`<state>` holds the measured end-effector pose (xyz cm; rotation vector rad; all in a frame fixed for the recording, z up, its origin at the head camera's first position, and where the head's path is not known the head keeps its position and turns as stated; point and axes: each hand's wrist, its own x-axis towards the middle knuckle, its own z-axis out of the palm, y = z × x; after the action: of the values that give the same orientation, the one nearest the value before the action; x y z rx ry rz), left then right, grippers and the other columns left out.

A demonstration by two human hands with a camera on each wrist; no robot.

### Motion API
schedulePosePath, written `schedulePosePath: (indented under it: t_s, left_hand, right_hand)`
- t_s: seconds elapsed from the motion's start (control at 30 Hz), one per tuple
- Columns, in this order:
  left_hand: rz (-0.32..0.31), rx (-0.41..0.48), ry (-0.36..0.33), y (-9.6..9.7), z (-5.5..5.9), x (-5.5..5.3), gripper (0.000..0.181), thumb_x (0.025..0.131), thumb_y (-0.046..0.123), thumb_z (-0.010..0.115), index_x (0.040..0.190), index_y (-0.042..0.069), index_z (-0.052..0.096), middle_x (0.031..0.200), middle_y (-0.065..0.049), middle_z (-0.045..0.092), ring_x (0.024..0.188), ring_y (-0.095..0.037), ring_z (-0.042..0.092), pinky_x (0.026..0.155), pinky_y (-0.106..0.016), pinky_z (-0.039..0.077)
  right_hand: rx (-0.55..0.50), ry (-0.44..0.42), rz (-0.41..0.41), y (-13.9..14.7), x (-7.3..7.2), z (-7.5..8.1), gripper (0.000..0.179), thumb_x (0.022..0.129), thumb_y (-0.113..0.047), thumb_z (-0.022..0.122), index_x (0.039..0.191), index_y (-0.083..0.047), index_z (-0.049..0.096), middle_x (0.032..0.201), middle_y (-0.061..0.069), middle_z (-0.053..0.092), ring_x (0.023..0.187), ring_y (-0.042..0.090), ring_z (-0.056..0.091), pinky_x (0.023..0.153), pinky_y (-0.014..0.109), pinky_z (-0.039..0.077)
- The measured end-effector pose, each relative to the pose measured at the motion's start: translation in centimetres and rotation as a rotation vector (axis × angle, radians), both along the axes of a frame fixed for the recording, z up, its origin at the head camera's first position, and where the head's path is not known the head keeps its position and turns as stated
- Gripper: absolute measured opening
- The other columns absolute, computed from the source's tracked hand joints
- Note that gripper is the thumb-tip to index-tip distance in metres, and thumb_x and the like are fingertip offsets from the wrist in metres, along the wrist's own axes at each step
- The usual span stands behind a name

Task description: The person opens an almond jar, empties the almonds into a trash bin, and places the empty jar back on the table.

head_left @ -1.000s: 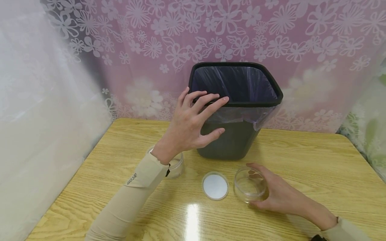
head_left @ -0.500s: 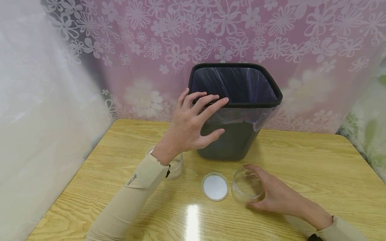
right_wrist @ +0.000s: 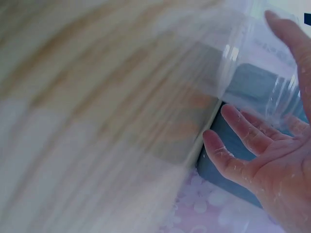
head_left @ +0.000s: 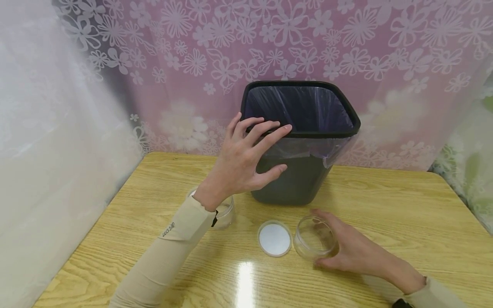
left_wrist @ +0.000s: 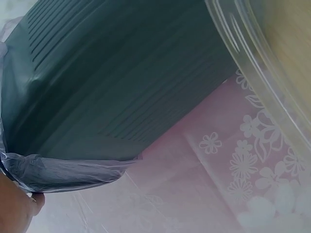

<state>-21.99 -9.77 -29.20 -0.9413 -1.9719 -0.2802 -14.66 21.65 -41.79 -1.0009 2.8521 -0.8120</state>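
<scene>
My left hand (head_left: 242, 158) rests its spread fingers on the front left rim of a dark waste bin (head_left: 294, 179) lined with a thin purple bag. My right hand (head_left: 354, 244) holds a clear, round plastic jar (head_left: 303, 247) from the right, thumb at the near side and fingers at the far side. In the right wrist view, the jar's clear wall (right_wrist: 233, 63) lies between the thumb and the fingers. Just left of the jar, a round lid (head_left: 275, 239) with a white inner face lies flat. Beneath my left wrist stands another clear jar (head_left: 227, 216), partly hidden.
All this stands on a yellow wood-grain table (head_left: 185, 273). Behind it hangs a pink flowered curtain (head_left: 185, 85), and a whitish sheet (head_left: 57, 128) hangs along the left side. The bin is at the back middle.
My right hand and the jar have shifted slightly left, closer to the lid. My left hand stays at the bin's rim.
</scene>
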Motion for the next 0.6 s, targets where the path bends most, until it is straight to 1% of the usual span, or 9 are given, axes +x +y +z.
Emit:
schedulePosePath:
  t_s: [0.1,0.17,0.23,0.3,0.37,0.5,0.6]
  left_hand:
    - [-0.012,0.007,-0.013,-0.1,0.0,0.1,0.066,0.091,0.055,0.067,0.149,0.025,0.053,0.143,-0.004,0.057,0.138,-0.032,0.046,0.123,-0.062,0.021]
    - [-0.025,0.012,-0.033,-0.3,0.0,0.3,0.067,0.091,0.053,0.068,0.149,0.023,0.053,0.146,-0.005,0.056,0.142,-0.032,0.044,0.123,-0.063,0.021]
    - [-0.041,0.024,-0.056,-0.6,0.1,0.7,0.067,0.091,0.049,0.069,0.149,0.020,0.053,0.149,-0.006,0.054,0.145,-0.033,0.041,0.124,-0.063,0.020]
    - [-0.057,0.038,-0.077,-1.0,0.1,1.2,0.068,0.090,0.046,0.071,0.149,0.017,0.053,0.152,-0.007,0.053,0.147,-0.033,0.040,0.124,-0.062,0.019]
    - [-0.072,0.053,-0.090,-1.6,0.1,1.8,0.068,0.090,0.043,0.072,0.149,0.015,0.053,0.153,-0.008,0.051,0.149,-0.033,0.038,0.125,-0.062,0.019]
    - [-0.087,0.065,-0.113,-2.9,-0.3,3.2,0.066,0.090,0.039,0.073,0.148,0.013,0.055,0.156,-0.010,0.049,0.150,-0.035,0.038,0.125,-0.062,0.019]
    - [-0.075,0.054,-0.132,-4.0,-0.8,4.2,0.064,0.091,0.039,0.072,0.147,0.012,0.055,0.157,-0.011,0.048,0.150,-0.035,0.038,0.125,-0.063,0.018]
  right_hand:
    - [-0.028,-0.005,-0.015,0.5,0.2,0.3,0.106,0.075,-0.053,0.087,0.158,-0.016,0.032,0.150,0.008,0.052,0.127,0.028,0.060,0.095,0.051,0.055]
    - [-0.034,0.007,-0.032,0.9,0.3,0.6,0.102,0.079,-0.052,0.085,0.159,-0.020,0.032,0.150,0.006,0.053,0.127,0.026,0.060,0.094,0.048,0.055]
    - [-0.025,0.036,-0.042,1.3,0.4,1.0,0.096,0.083,-0.048,0.083,0.160,-0.023,0.031,0.149,0.005,0.053,0.128,0.027,0.060,0.094,0.049,0.055]
    - [-0.016,0.057,-0.065,1.7,0.5,1.5,0.092,0.086,-0.044,0.082,0.160,-0.029,0.030,0.151,0.004,0.052,0.133,0.028,0.057,0.096,0.053,0.053]
    - [-0.013,0.055,-0.095,2.1,0.6,2.0,0.090,0.087,-0.042,0.081,0.160,-0.034,0.029,0.154,0.005,0.049,0.136,0.033,0.053,0.098,0.058,0.050]
    - [-0.028,0.047,-0.140,2.8,0.7,2.7,0.091,0.088,-0.041,0.081,0.161,-0.036,0.027,0.158,0.012,0.044,0.140,0.045,0.047,0.098,0.065,0.044]
    - [-0.030,0.059,-0.166,3.3,0.8,2.9,0.092,0.087,-0.041,0.081,0.161,-0.037,0.026,0.159,0.014,0.043,0.139,0.049,0.045,0.097,0.067,0.043]
